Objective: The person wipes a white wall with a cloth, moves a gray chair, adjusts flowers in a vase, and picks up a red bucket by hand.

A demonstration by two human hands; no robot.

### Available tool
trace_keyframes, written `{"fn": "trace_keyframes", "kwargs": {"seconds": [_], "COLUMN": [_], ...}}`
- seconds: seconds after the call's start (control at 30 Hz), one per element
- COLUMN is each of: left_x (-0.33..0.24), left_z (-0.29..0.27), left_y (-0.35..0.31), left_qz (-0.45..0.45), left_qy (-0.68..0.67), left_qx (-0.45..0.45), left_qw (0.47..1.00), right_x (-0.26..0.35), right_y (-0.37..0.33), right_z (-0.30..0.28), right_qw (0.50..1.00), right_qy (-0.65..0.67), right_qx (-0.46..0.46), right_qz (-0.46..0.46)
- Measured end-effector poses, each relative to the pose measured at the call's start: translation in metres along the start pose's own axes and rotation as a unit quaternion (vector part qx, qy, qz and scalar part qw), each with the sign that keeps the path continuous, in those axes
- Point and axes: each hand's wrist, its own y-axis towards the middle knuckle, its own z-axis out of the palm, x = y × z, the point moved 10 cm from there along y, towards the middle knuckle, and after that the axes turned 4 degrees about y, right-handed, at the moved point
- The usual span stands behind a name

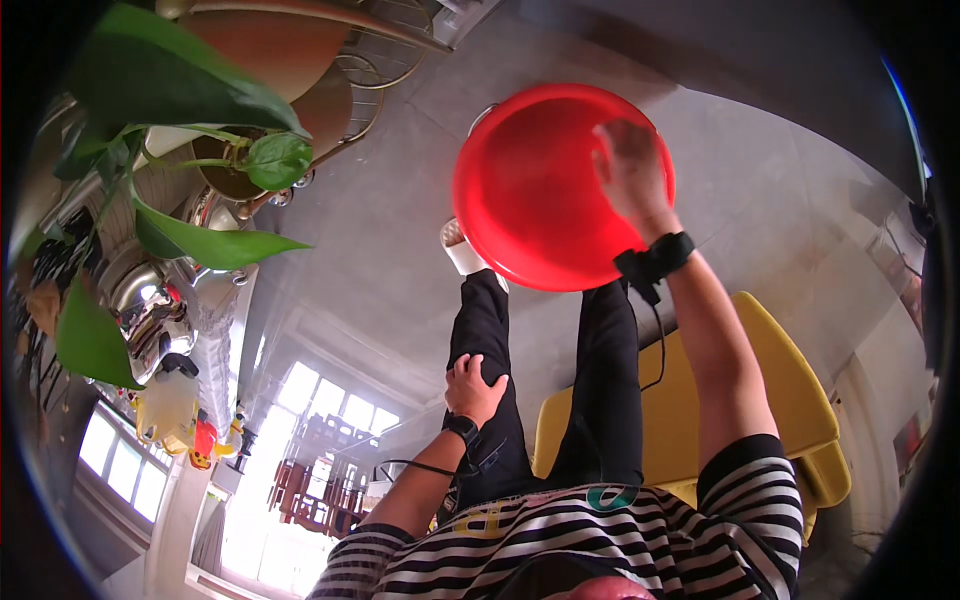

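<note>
A large round red basin [530,190] stands in front of my feet, with nothing else visible inside it. My right hand [632,168] reaches over its right side, back of the hand upward. Blur hides the finger shape and whether they touch the basin wall. Lower down, my left hand [476,388] lies on the knee of my black trousers [480,325], fingers spread and holding nothing. Each wrist wears a black band, the right one [668,256] with a small device and a cable hanging from it.
Behind my legs is a yellow padded seat [700,400]. A white shoe [462,248] is beside the basin. Green plant leaves [215,245] overhang the left side, above shiny metal objects [150,300]. Grey floor [380,210] surrounds the basin; a brown chair [270,50] stands far left.
</note>
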Motion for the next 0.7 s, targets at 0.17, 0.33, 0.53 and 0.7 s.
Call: {"fn": "trace_keyframes", "kwargs": {"seconds": [0.17,0.33,0.53,0.7], "left_x": [0.006,0.009,0.018,0.025], "left_z": [0.000,-0.006,-0.006,-0.005], "left_y": [-0.002,-0.003,-0.004,-0.006], "left_qz": [0.012,0.041,0.051,0.067], "left_qy": [-0.007,-0.037,-0.042,-0.048], "left_qx": [-0.005,-0.021,-0.005,-0.011], "left_qw": [1.000,0.998,0.998,0.997], "right_x": [0.029,0.022,-0.001,-0.007], "right_y": [-0.035,-0.052,-0.073,-0.151], "right_z": [0.124,0.225,0.317,0.370], "right_qw": [0.958,0.913,0.900,0.742], "right_qy": [0.062,0.011,0.083,0.401], "right_qx": [0.266,0.397,0.369,0.366], "right_qz": [0.086,0.092,0.215,0.393]}}
